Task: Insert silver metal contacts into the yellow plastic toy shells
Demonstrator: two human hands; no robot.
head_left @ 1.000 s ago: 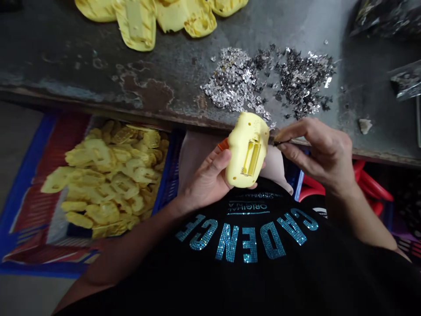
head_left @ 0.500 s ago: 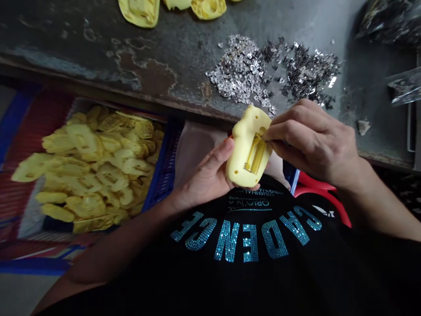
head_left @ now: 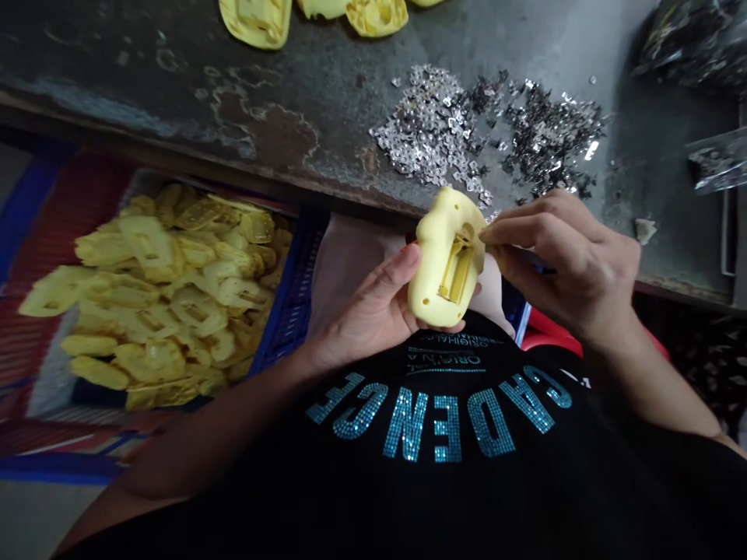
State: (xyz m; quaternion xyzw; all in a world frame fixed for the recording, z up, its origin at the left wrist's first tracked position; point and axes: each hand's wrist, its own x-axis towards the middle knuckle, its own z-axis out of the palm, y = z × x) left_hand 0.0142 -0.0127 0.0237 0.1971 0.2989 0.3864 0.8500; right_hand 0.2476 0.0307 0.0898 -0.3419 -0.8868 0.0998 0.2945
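Rusty workbench (head_left: 175, 93) behind the hands (head_left: 367, 311) (head_left: 566, 264), yellow plastic casing (head_left: 443, 264) partly hidden by fingers (head_left: 452, 327).

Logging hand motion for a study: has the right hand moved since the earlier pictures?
Yes: the right hand has shifted slightly left, toward the yellow plastic casing, judged against the pile of metal pieces.

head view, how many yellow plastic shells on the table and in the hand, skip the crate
Yellow plastic shells on the table, cut off by the top of the view: 4
Yellow plastic shell in the left hand: 1
Total: 5
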